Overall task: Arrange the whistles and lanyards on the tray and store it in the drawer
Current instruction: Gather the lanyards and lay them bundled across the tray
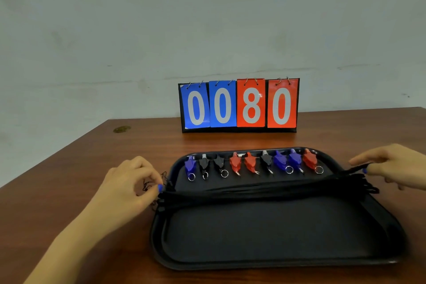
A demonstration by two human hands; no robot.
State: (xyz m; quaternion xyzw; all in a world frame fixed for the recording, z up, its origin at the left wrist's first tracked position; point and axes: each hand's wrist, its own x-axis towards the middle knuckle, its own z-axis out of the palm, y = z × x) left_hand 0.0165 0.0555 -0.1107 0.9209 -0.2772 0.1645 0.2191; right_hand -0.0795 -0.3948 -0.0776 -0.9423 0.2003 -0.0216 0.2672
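Wooden table, grey wall behind. Flip scoreboard stands at 12 o'clock from the tray, reading 0080, two blue cards then two red, well apart from the tray's far rim. Small yellowish stain on the table at 10 o'clock. Black tray sits in front of the person, near edge close to the table's near side. Nine whistles in a row along the tray's far rim: blue, black, black, red, red, black, blue, blue, red, key rings pointing toward the person. Bundle of black lanyards lies stretched across the tray from 9 to 3 o'clock, just below the whistles, both ends overhanging the rim. Left hand at the tray's 9 o'clock edge, fingers curled, pinching the thin cord ends of the bundle. Right hand at 3 o'clock, fingers partly curled, pinching the other end, lifted a bit above the rim. Near half of the tray is bare. Open table to the left of the tray; right side runs out of view.
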